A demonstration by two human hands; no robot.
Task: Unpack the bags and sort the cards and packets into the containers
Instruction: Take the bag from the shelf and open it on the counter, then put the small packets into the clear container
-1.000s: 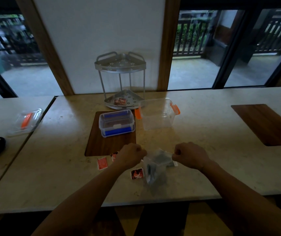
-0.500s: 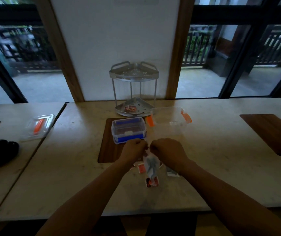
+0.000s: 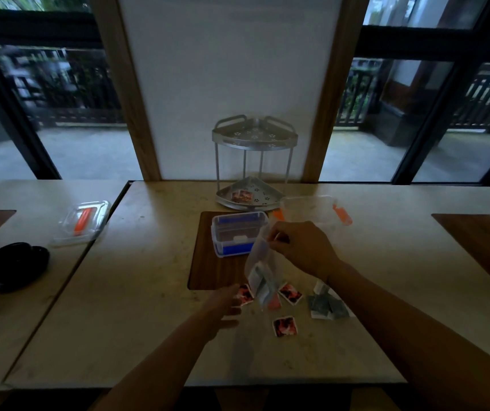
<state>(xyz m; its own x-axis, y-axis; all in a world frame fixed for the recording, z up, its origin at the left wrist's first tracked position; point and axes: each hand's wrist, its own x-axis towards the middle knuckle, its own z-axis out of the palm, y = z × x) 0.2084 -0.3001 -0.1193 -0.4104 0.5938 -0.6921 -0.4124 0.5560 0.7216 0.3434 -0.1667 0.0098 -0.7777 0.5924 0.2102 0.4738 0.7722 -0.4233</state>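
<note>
My right hand (image 3: 303,247) pinches the top of a clear plastic bag (image 3: 263,271) and holds it hanging above the table; grey packets show inside. My left hand (image 3: 223,307) is lower, fingers spread, close to a red card (image 3: 245,293) on the table. More red cards (image 3: 289,293) (image 3: 284,326) lie around the bag, and grey packets (image 3: 325,305) lie to the right. A blue lidded box (image 3: 238,237) stands on a wooden inlay (image 3: 208,262). Beside it is an open clear box with orange clips (image 3: 316,209).
A metal two-tier corner rack (image 3: 254,164) at the back holds red cards on its lower shelf. A clear lid with an orange clip (image 3: 82,222) and black objects (image 3: 15,269) lie on the left table. Another wooden inlay (image 3: 481,247) is at the right.
Both hands held the bag together earlier. Now my left hand has let go and dropped toward the cards, while my right hand has lifted the bag. Grey packets now lie on the table.
</note>
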